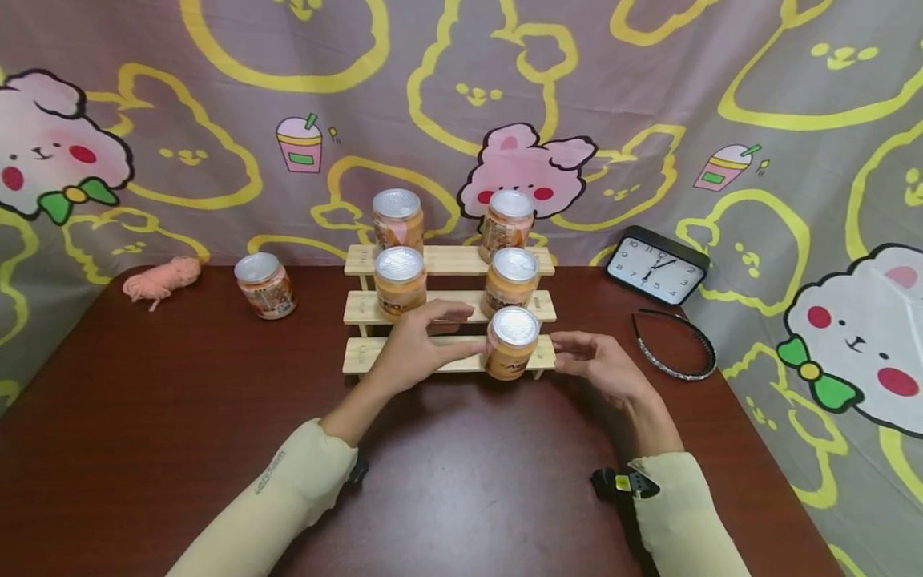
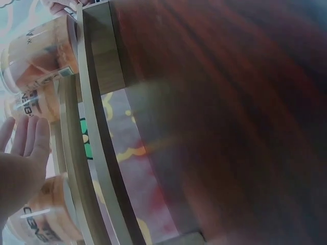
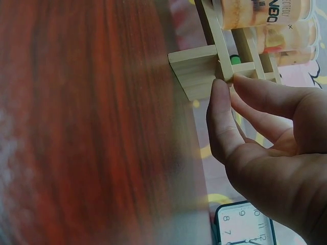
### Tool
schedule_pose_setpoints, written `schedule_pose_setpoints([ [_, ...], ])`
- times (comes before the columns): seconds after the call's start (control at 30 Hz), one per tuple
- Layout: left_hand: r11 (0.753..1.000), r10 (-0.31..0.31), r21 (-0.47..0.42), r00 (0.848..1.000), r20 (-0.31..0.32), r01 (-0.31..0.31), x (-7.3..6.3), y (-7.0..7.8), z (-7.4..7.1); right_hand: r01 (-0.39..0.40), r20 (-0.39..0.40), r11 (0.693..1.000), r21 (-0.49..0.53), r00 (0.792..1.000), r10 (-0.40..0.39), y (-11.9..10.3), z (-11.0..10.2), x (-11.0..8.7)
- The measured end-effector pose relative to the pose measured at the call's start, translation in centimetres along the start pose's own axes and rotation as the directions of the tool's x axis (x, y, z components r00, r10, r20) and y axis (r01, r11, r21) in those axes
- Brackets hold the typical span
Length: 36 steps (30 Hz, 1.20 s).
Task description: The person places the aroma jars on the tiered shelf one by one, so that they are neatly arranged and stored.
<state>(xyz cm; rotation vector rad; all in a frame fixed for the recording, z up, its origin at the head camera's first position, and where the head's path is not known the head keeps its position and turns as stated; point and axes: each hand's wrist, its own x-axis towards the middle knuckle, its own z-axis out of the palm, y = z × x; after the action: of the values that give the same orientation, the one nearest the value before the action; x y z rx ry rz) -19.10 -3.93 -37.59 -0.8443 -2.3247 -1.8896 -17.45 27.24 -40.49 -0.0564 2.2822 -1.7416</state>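
A three-tier wooden stand (image 1: 450,308) holds several orange cans with silvery lids. On its lowest step, towards the right, is one can (image 1: 511,344). My left hand (image 1: 421,343) reaches over that step with fingers extended, the thumb tip right beside this can; whether they touch cannot be told. In the left wrist view, the left hand's fingers (image 2: 31,135) look straight and hold nothing. At the right end of the lowest step is my right hand (image 1: 598,365). Its thumb and forefinger pinch the end of the board in the right wrist view (image 3: 276,132).
Another can (image 1: 266,286) stands on the brown table (image 1: 180,433) left of the stand, near pink yarn (image 1: 162,280). To the right are a black-framed clock (image 1: 658,266) and a headband (image 1: 674,365). A patterned curtain (image 1: 404,96) hangs behind.
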Motion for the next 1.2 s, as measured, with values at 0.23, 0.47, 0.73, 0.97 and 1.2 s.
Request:
schedule_pose_setpoints([
  [0.23, 0.999, -0.019, -0.035, 1.0, -0.005, 0.019, -0.8, -0.3, -1.2, 0.015, 0.005, 1.0, -0.006, 1.0, -0.015, 0.1, 0.0, 0.1],
  [0.47, 0.998, -0.05, -0.028, 0.999, -0.006, 0.05, -1.2, -0.1, -2.8, 0.0, -0.002, 1.0, -0.007, 1.0, 0.0, 0.1, 0.2, 0.3],
  [0.73, 0.996, -0.067, 0.065, 0.998, -0.006, 0.067, -1.5, -0.2, -4.9, 0.013, 0.001, 1.0, 0.01, 1.0, -0.013, -0.1, -0.1, 0.2],
  [0.97, 0.983, -0.088, 0.156, 0.996, -0.024, 0.091, -2.1, -0.1, -7.1, -0.013, -0.001, 1.0, -0.002, 1.0, 0.013, 0.1, 0.0, 0.2],
  [1.2, 0.987, -0.089, 0.127, 0.994, -0.058, 0.095, -2.5, -0.1, -8.9, -0.004, -0.004, 1.0, -0.005, 1.0, 0.004, 0.2, -0.1, 0.2],
])
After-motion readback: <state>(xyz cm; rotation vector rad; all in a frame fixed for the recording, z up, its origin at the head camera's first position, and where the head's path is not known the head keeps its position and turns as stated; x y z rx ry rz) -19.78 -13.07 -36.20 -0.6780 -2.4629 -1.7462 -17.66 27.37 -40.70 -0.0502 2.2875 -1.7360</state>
